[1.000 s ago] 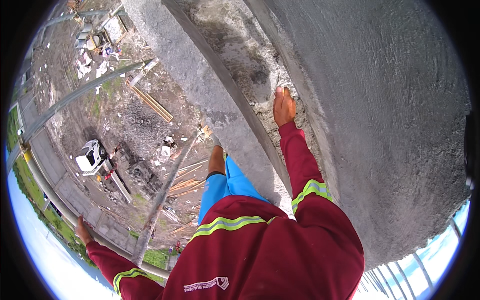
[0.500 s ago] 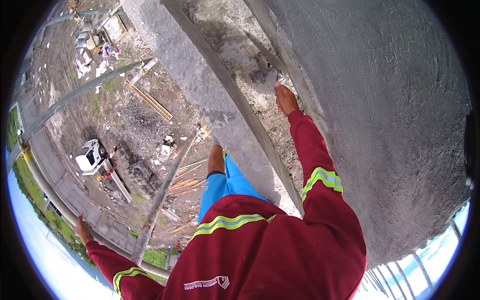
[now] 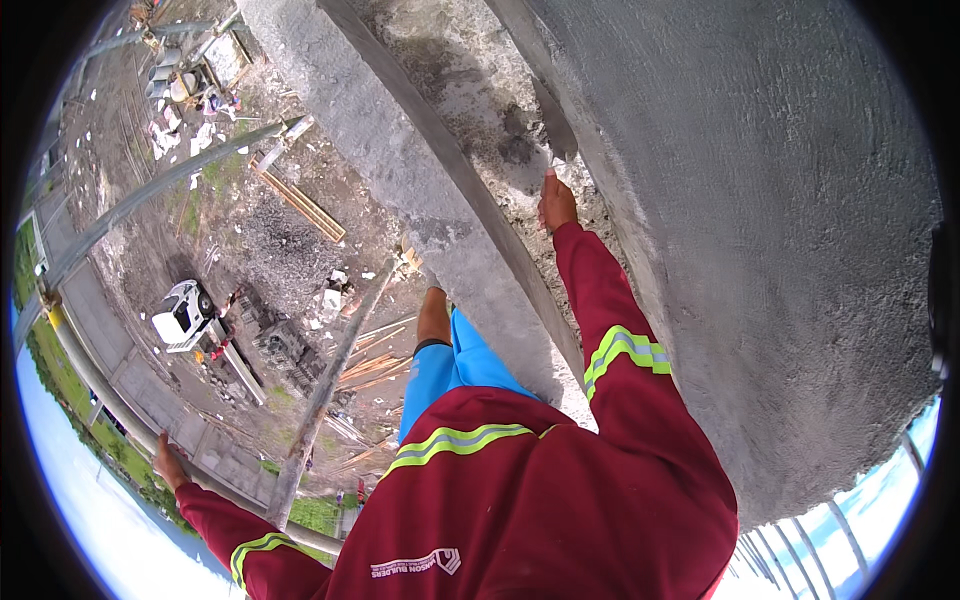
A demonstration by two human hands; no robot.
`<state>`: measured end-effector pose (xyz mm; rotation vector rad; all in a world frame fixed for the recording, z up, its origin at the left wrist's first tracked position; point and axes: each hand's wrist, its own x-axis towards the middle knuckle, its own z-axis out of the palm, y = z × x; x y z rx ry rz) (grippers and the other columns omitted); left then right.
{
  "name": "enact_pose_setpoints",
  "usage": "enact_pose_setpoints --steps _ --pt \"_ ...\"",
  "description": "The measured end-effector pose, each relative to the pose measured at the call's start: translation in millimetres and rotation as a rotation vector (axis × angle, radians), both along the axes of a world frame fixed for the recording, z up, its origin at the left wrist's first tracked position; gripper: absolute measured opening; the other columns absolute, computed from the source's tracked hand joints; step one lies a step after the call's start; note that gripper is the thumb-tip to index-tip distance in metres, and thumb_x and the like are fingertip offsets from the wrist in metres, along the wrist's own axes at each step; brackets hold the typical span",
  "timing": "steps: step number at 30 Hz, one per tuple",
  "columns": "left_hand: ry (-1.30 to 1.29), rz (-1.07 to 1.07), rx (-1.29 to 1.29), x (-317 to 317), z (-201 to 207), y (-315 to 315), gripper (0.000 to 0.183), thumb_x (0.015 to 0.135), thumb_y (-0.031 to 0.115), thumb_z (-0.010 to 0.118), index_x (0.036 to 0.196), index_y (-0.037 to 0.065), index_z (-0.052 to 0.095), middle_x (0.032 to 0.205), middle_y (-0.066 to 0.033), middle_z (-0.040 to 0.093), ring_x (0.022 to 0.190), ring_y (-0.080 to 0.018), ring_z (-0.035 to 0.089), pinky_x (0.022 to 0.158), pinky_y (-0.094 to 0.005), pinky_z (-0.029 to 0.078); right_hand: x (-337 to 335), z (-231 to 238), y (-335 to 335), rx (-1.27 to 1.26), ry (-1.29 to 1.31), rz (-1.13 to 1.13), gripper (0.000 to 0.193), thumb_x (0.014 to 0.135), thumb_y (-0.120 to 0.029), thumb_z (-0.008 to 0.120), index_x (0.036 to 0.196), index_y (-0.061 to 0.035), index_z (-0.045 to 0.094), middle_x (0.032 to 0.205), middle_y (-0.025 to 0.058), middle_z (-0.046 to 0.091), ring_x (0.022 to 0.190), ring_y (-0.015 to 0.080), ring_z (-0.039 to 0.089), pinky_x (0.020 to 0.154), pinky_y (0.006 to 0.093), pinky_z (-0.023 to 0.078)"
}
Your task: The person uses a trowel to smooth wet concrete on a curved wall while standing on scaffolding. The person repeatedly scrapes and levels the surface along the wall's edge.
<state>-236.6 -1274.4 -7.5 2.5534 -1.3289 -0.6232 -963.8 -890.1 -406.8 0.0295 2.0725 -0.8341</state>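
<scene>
In my right hand [image 3: 558,205] is a trowel [image 3: 556,120], its fingers closed around the handle. The narrow dark blade lies against the side of a concrete channel [image 3: 455,95], next to the large grey plastered wall [image 3: 760,220]. Rough, patchy mortar [image 3: 516,145] covers the channel floor beside the blade. Far out to the lower left, my left hand [image 3: 170,463] grips a scaffold pipe [image 3: 105,385]; part of its fingers is hidden behind the pipe.
A concrete ledge [image 3: 380,140] borders the channel on the left. Beyond it is a drop to the ground, where a white truck [image 3: 185,315], timber planks [image 3: 300,203] and a gravel heap [image 3: 285,235] lie. A slanted pole [image 3: 325,410] rises near my legs.
My right hand has shifted slightly left and toward me. The trowel blade has turned steeper and now sits closer to the wall side. My left hand stays on the pipe.
</scene>
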Motion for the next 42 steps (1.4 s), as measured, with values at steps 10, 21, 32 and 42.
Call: enact_pose_setpoints --steps 10,21,32,42 --pt "0.019 0.043 0.039 1 -1 -4 0.039 0.078 0.041 0.073 0.073 0.006 0.056 0.057 -0.0014 0.046 0.045 -0.0131 0.047 0.043 -0.0275 0.039 4 17 70 0.475 0.446 0.380 0.058 0.097 -0.055 0.030 0.106 -0.0028 0.055 0.088 0.0275 0.065 0.083 0.0460 0.062 0.077 0.0536 0.046" --pt "0.017 0.025 0.034 7 -1 -4 0.038 0.077 0.041 0.072 0.072 0.006 0.058 0.054 -0.0017 0.046 0.042 -0.0134 0.046 0.041 -0.0277 0.039 64 13 86 0.089 -0.228 -0.163 0.059 0.095 -0.059 0.034 0.073 -0.0059 0.048 0.053 0.0106 0.050 0.041 0.0227 0.051 0.044 0.0379 0.044" --pt "-0.004 0.063 0.013 -11 0 -3 0.040 0.077 0.041 0.073 0.073 0.006 0.055 0.058 -0.0016 0.045 0.046 -0.0131 0.045 0.042 -0.0271 0.039 31 10 136 0.481 0.336 0.347 0.060 0.096 -0.056 0.034 0.109 -0.0013 0.056 0.086 0.0280 0.065 0.080 0.0460 0.063 0.077 0.0536 0.047" --pt "0.045 0.042 0.006 -10 2 2 0.038 0.077 0.041 0.072 0.076 0.007 0.057 0.059 -0.0014 0.046 0.046 -0.0122 0.047 0.041 -0.0268 0.039 81 35 109 0.206 -0.259 -0.131 0.058 0.095 -0.059 0.038 0.089 -0.0035 0.054 0.064 0.0154 0.058 0.054 0.0291 0.060 0.050 0.0449 0.048"
